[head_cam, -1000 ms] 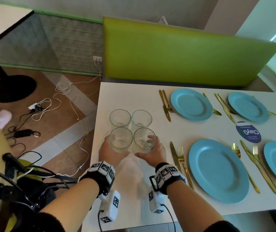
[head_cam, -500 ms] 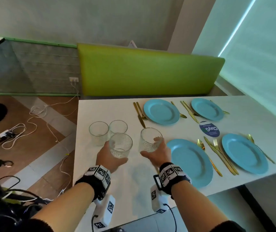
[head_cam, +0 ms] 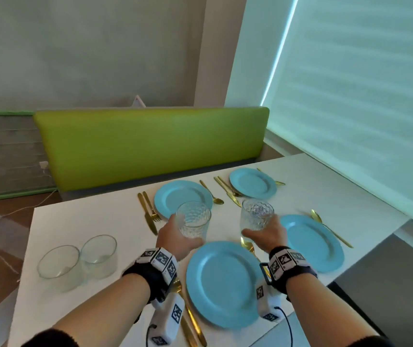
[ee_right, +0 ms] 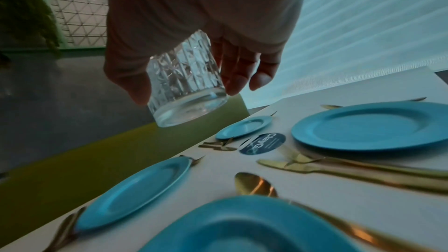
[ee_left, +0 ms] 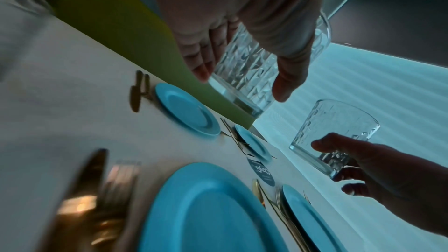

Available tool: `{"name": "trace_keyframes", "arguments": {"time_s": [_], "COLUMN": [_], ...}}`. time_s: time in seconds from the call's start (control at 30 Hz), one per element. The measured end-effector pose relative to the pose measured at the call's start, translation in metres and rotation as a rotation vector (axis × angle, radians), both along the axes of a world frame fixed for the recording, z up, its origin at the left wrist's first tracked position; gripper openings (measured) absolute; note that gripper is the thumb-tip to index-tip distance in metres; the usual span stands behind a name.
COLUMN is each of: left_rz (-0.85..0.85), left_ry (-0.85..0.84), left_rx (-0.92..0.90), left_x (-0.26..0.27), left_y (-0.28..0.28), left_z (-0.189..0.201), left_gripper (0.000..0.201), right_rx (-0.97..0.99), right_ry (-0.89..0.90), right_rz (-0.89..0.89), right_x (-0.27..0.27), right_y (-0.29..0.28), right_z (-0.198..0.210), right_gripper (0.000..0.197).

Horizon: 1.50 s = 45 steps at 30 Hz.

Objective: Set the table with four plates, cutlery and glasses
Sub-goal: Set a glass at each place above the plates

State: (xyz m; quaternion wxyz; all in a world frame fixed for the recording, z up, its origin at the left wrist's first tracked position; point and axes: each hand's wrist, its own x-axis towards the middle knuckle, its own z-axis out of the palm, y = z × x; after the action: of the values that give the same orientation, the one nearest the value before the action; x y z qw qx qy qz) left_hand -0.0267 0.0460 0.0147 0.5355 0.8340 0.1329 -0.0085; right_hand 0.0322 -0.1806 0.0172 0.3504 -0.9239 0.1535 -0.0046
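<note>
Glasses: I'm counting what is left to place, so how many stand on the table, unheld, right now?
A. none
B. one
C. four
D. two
D: two smooth glasses stand at the table's left end, while the left hand and right hand each hold a patterned glass in the air.
</note>
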Motion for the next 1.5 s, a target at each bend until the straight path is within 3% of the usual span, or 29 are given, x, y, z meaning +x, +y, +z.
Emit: {"name": "trace_keyframes", "arguments": {"time_s": [0.33, 0.67, 0.83, 1.07, 1.5], "left_rz": [-0.024, -0.089, -0.119, -0.133, -0.171], "left_ry": [0.106, 0.203, 0.243, 0.274, 0.292], "left_rx": [-0.032, 0.007, 0.073, 0.072, 0.068], "left_x": [0.158, 0.248, 0.269, 0.279, 0.291], "left_y": [-0.121, -0.185, -0.201, -0.214, -0.232], "left_z": [-0.024, -0.064, -0.077, -0.090, -0.103], "left_gripper": [0.088, 0.092, 0.083, 0.088, 0.084], "right_rx": [0.012, 0.006, 0.014, 0.051, 0.161], "right_ry": [0.104, 0.155, 0.190, 0.226, 0.140], "right_rz": [-0.139, -0.275, -0.294, -0.342, -0.438], "right_x": [0.143, 0.258, 0.283, 0.296, 0.304], "right_y": [-0.139, -0.212, -0.220, -0.221, -0.225], "right_z": [-0.022, -0.048, -0.063, -0.081, -0.097], "right_gripper": [0.078, 0.081, 0.082, 0.077, 0.076]}}
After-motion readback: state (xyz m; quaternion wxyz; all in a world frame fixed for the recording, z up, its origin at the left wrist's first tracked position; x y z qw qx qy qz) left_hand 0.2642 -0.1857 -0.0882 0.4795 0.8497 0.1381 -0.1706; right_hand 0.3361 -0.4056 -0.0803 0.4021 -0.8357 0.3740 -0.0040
